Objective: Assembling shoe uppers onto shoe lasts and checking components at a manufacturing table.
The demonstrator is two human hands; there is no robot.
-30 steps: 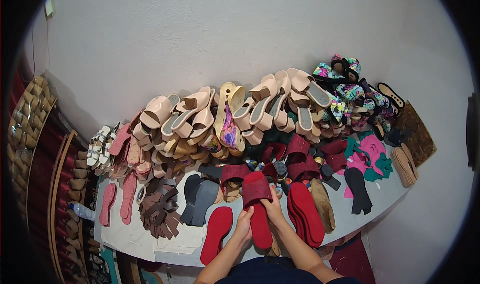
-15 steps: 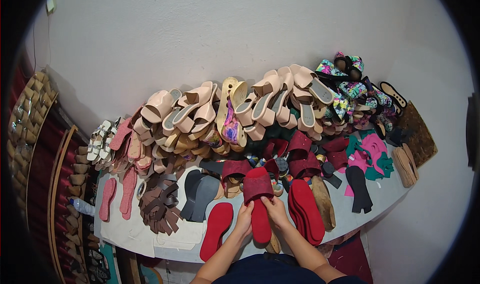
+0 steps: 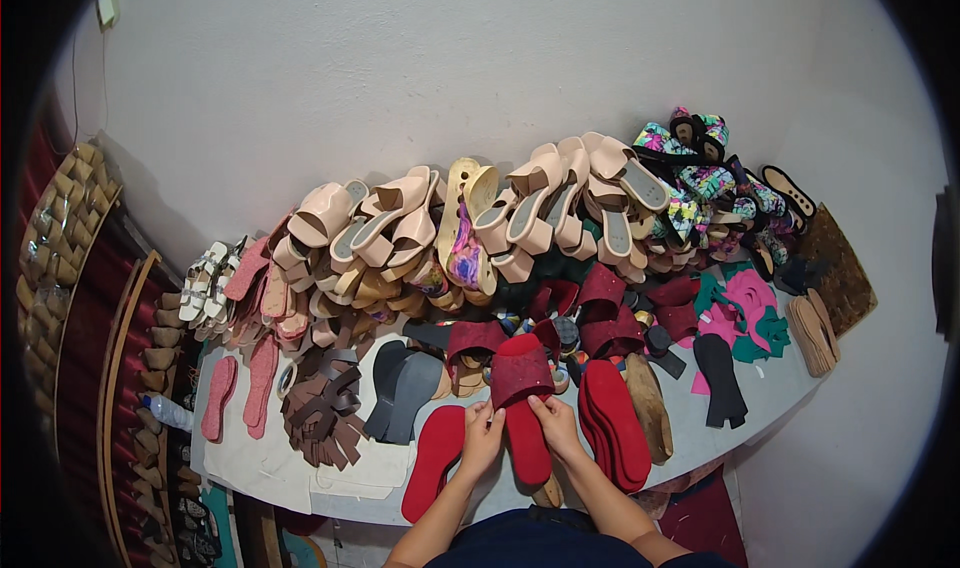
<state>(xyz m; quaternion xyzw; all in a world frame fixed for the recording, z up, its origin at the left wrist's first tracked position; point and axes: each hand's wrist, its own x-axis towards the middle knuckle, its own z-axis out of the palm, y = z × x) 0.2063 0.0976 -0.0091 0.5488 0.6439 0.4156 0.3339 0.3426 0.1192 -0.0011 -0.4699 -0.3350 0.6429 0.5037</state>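
A red sandal point(image 3: 522, 408), with a dark red strap over a red sole, lies near the table's front edge. My left hand point(image 3: 482, 438) grips its left side and my right hand point(image 3: 557, 426) grips its right side, fingers on the strap's lower edge. A loose red sole point(image 3: 435, 446) lies just left of my left hand. A stack of red soles point(image 3: 612, 420) lies just right of my right hand.
The white table point(image 3: 270, 463) carries a long heap of beige sandals point(image 3: 400, 230) along the wall, flowered sandals point(image 3: 700, 183) at the far right, grey soles point(image 3: 405, 393), brown straps point(image 3: 322, 413), pink soles point(image 3: 240, 396) and green and pink cutouts point(image 3: 745, 313). Racks stand at left.
The red sandal has shifted slightly forward on the table between my hands, which stay on its sides. Nothing else has moved.
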